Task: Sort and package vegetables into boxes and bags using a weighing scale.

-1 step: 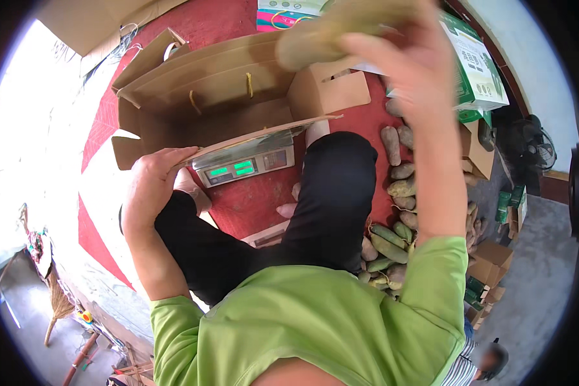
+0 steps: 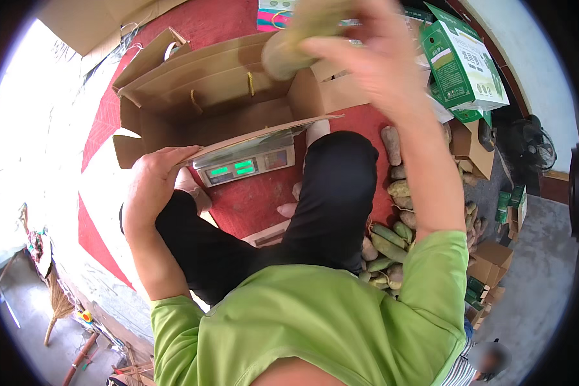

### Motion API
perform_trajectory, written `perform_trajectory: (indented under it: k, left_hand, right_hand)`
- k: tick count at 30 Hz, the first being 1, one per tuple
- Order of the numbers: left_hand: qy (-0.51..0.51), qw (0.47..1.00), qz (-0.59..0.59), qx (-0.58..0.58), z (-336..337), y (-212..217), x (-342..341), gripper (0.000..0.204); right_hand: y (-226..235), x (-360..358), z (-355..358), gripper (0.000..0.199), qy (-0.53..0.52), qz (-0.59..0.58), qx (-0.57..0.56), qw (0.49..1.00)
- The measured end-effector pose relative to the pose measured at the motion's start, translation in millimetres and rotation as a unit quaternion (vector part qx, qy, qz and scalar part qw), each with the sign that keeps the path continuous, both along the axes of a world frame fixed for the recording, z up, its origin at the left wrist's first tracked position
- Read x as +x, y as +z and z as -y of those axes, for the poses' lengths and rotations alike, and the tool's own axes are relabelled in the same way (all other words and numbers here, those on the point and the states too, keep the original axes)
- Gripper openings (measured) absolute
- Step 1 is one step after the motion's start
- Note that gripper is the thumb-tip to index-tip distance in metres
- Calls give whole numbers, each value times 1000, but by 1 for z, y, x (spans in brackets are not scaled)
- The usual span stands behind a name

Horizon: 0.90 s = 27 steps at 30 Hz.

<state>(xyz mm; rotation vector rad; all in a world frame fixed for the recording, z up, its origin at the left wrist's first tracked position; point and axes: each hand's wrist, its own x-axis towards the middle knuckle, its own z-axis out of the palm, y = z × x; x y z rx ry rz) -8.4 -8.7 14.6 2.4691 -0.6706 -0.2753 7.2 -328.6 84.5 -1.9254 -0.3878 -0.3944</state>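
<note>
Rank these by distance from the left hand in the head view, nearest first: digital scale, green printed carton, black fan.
1. Digital scale: just right of the left hand, under the open cardboard box whose flap the hand touches.
2. Green printed carton: upper right.
3. Black fan: far right, beyond the carton.

red floor mat (image 2: 251, 199), scale (image 2: 244, 166) under the cardboard box (image 2: 206, 96), pile of tubers (image 2: 392, 238), green cartons (image 2: 466, 64) off right
</note>
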Motion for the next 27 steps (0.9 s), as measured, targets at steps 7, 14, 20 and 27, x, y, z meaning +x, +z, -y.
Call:
perform_trajectory:
  k: [7, 14, 20, 27]
  left_hand:
    - [-15, 1000, 1, 14, -1, 2, -1, 29]
    - [-6, 1000, -15, -2, 3, 0, 1, 25]
    - [-22, 999, -27, 17, 10, -6, 1, 24]
    - [-34, 998, -27, 42, 0, -15, 6, 29]
  right_hand:
    - [-107, 55, -66, 42, 185, -157, -316, 917]
    - [-112, 63, -63, 49, 205, -221, -397, 867]
    - [-44, -5, 27, 36, 29, -105, -170, 979]
    - [-146, -171, 168, 30, -278, -233, -241, 900]
